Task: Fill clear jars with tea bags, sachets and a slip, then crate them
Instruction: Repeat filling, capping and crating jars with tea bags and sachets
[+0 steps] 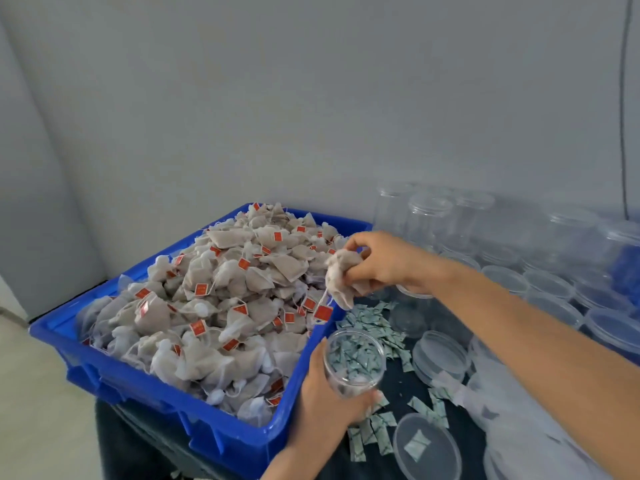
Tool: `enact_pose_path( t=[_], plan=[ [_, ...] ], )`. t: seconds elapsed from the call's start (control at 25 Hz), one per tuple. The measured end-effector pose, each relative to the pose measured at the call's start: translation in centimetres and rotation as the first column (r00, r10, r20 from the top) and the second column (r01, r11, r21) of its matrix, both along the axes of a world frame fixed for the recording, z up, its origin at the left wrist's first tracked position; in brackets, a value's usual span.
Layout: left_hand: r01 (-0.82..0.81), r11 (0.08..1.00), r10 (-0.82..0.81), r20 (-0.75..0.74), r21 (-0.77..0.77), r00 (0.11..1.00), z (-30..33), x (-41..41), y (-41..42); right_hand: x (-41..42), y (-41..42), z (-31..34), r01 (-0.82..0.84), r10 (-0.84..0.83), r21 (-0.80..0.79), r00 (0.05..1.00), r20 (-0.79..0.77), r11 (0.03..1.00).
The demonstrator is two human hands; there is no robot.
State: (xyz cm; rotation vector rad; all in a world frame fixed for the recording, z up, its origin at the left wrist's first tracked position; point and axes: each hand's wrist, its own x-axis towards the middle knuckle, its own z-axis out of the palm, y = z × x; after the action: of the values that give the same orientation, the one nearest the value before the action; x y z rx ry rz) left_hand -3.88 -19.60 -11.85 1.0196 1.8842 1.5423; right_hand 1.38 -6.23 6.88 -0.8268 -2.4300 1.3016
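Head view, one moment. Large blue plastic crate [145, 382] sits at left on dark table cloth [408, 389], heaped w/ beige mesh pyramid tea bags [221, 299], most w/ red paper tags on strings.

Left hand [325, 400]: fingers and thumb curled round a clear open-topped plastic jar [354, 362], held tilted just beside the crate's near right wall. Jar contents hard to tell; small pale-green sachets [372, 327] on the cloth show through it.

Right hand [381, 259]: fingers bunched, pinching a clump of tea bags [343, 275] above the crate's right rim, above and behind the jar mouth, not touching it. One red tag [322, 312] hangs from the clump on its string.

Sachets lie scattered on the cloth between crate and lids, more near the table's front edge. Clear round lids [438, 355] lie flat right of the jar; one lid at front [427, 446] has a single sachet on it. Rows of clear jars w/ lids [429, 216] stand at rear right against the grey wall [311, 98]. Crumpled clear plastic bag [519, 420] at lower right, under the right forearm.
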Motion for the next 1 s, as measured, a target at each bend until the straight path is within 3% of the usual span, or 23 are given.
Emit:
enact_pose_path(
  t=[0.08,0.24,0.48,0.68,0.88,1.0],
  plan=[
    [-0.009,1.0,0.01,-0.017,0.026,1.0,0.7,0.0,-0.3,2.2,-0.7,0.5,-0.029,0.03,-0.022,0.998,0.05,0.999],
    [-0.01,0.997,0.0,0.129,0.077,0.992,0.9,0.5,0.3,3.8,-2.3,-1.2,-0.08,0.075,0.015,0.977,0.202,0.997],
    [0.006,1.0,-0.009,0.092,0.028,0.996,1.0,0.4,-0.4,3.9,-2.4,-2.4,-0.102,0.068,0.118,0.963,0.263,0.988],
    [-0.011,1.0,0.011,0.037,0.012,0.999,1.1,0.1,-0.4,3.2,-2.9,-3.1,-0.231,0.106,0.246,0.894,0.436,0.941],
    [0.0,1.0,-0.001,-0.009,-0.03,1.0,1.4,0.1,-0.7,0.3,-3.6,-4.2,-0.189,0.078,0.383,0.955,0.287,0.904],
    [0.018,1.0,-0.018,0.003,-0.017,1.0,1.5,-0.1,-0.5,-3.1,-3.8,-5.9,-0.231,0.093,0.424,0.943,0.32,0.876]
  ],
)
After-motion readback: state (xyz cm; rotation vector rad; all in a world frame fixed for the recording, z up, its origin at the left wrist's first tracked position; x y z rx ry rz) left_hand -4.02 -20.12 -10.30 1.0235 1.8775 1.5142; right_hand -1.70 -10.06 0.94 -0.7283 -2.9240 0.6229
